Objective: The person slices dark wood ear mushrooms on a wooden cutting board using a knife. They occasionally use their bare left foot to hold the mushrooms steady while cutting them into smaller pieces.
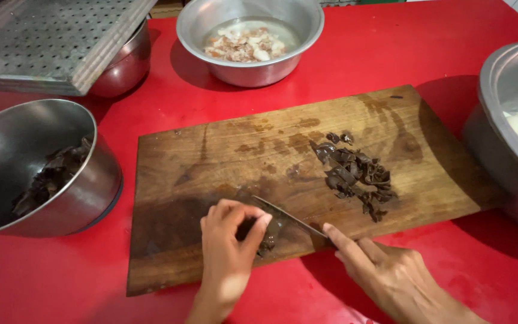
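- Work in hand: slicing dark mushroom on a wooden board (223, 150) that lies on a red tabletop (391, 48).
- Left hand (229, 243): fingers curled and pressed together, pinning a dark mushroom piece (269, 235) to the near edge of the board. Most of the piece is hidden under the fingers; its size cannot be told.
- Right hand (391, 273): closed round the handle of a knife (289, 216), forefinger laid along the spine. The blade points left and appears to rest on the piece just beside the left fingertips.
- Done: a pile (358, 177) of cut dark strips sits on the right half of the board, well apart from the piece under the knife. A few loose bits lie just above the pile.
- Left: a steel bowl (85, 180) at the left of the board holds more dark mushroom (49, 180), seemingly uncut. Judged from this, cutting is partly done, with a fair share of stock remaining.
- Other vessels: a bowl of pale chopped pieces (250, 42) stands beyond the board; a large basin (505, 138) with white round items stands at the right edge, touching or just beside the board corner.
- A perforated metal tray (49, 42) rests over another steel bowl at the upper left.
- The board surface is wet and stained round the cutting spot.
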